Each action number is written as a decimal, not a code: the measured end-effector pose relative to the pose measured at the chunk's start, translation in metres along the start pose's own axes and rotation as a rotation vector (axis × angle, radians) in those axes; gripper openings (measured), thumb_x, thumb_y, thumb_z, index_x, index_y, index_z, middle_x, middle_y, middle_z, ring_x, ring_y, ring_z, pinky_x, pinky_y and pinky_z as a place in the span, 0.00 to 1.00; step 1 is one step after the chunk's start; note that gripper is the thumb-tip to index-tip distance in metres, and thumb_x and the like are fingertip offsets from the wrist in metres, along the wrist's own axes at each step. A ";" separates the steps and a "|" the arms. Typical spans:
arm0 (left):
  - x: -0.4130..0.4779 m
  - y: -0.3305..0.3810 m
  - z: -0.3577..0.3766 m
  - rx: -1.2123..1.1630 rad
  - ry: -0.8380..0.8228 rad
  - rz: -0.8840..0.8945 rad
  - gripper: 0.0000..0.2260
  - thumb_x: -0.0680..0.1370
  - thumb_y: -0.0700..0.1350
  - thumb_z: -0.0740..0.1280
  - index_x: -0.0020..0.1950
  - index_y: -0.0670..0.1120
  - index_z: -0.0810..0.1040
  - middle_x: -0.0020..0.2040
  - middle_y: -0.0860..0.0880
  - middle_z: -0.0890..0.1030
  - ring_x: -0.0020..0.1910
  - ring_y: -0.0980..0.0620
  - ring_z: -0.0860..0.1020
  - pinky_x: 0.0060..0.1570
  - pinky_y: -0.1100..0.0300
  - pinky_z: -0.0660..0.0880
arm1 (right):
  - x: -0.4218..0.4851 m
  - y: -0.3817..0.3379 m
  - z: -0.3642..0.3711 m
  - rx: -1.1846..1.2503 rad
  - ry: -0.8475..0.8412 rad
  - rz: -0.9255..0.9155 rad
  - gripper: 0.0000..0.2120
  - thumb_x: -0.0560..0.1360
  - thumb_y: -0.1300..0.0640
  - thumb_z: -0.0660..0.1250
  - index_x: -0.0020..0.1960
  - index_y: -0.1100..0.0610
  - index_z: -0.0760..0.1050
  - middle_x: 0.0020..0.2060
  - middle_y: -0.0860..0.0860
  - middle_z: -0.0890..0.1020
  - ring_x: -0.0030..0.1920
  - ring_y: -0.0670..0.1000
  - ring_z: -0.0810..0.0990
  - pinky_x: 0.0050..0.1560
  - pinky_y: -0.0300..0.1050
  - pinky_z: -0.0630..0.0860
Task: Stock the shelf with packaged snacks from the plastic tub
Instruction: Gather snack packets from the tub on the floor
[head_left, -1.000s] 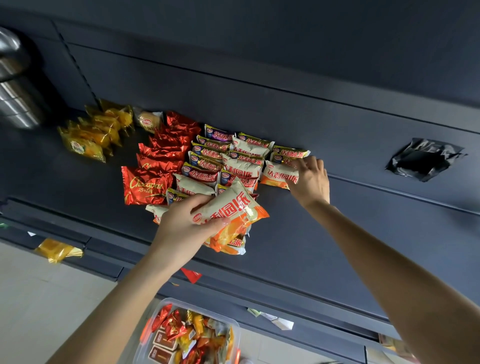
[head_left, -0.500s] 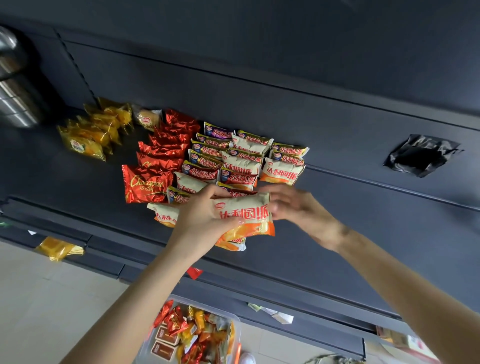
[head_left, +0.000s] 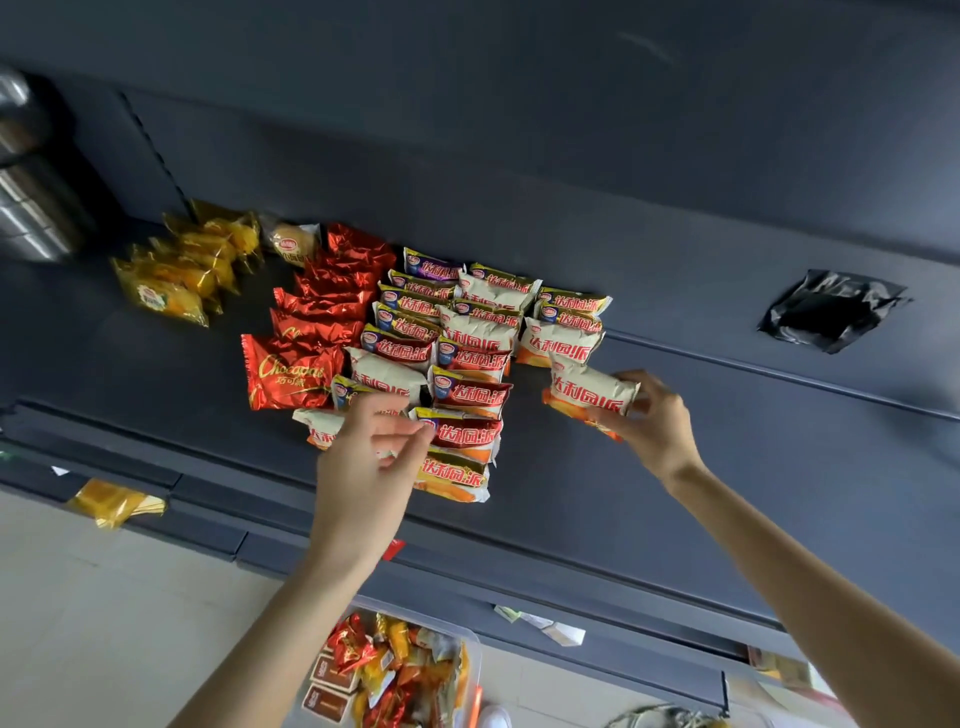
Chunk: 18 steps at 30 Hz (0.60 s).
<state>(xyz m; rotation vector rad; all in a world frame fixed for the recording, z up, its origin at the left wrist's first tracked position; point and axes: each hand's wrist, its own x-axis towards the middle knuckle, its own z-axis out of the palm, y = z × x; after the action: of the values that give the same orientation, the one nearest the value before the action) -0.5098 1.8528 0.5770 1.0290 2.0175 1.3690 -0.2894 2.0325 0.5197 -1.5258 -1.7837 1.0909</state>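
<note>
Right hand (head_left: 654, 415) pinches white-orange pack (head_left: 592, 395), thumb against fingers, at 3 o'clock of stocked block (head_left: 441, 322) on shelf (head_left: 675, 493); likely extending rightmost column. Left hand (head_left: 363, 457): fingers curled at red pack (head_left: 467, 431) edge, grip unclear, probably steadying row. Plastic tub (head_left: 472, 654) at 6 o'clock, part full.

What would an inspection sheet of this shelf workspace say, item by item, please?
Surface: dark shelf, partly stocked.
Job's things: snack rows on shelf; plastic tub below, packs inside.
Clutter: black foil right of the rows; gold wrapper on lower ledge.
Hands: right hand holds cream pack; left hand curled at red pack, grip unclear.
Cables: possible cord at bottom edge.
Surroundings: metal cylinder left; pale floor.
</note>
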 end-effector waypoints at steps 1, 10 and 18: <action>-0.005 -0.008 -0.002 -0.001 0.031 -0.009 0.09 0.75 0.41 0.70 0.54 0.46 0.75 0.44 0.55 0.81 0.43 0.63 0.79 0.40 0.75 0.73 | 0.004 0.005 0.004 -0.038 0.003 -0.001 0.18 0.66 0.59 0.78 0.49 0.47 0.74 0.47 0.52 0.82 0.46 0.52 0.81 0.45 0.51 0.80; -0.025 -0.057 -0.005 0.221 -0.148 -0.004 0.01 0.76 0.46 0.69 0.46 0.49 0.79 0.42 0.60 0.81 0.45 0.68 0.78 0.43 0.74 0.74 | 0.042 0.002 0.050 -0.121 0.148 -0.020 0.23 0.69 0.58 0.75 0.58 0.58 0.69 0.52 0.53 0.80 0.52 0.54 0.77 0.46 0.45 0.72; -0.020 -0.065 -0.012 0.595 -0.270 0.066 0.15 0.77 0.60 0.63 0.56 0.52 0.78 0.51 0.58 0.80 0.48 0.60 0.78 0.47 0.56 0.79 | 0.046 0.002 0.057 -0.105 0.180 -0.015 0.23 0.69 0.59 0.74 0.59 0.61 0.67 0.56 0.56 0.78 0.55 0.56 0.76 0.47 0.42 0.67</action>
<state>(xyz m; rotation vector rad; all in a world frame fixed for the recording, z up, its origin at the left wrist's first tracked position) -0.5268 1.8160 0.5210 1.4479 2.2357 0.6042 -0.3451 2.0641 0.4840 -1.6152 -1.7486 0.8359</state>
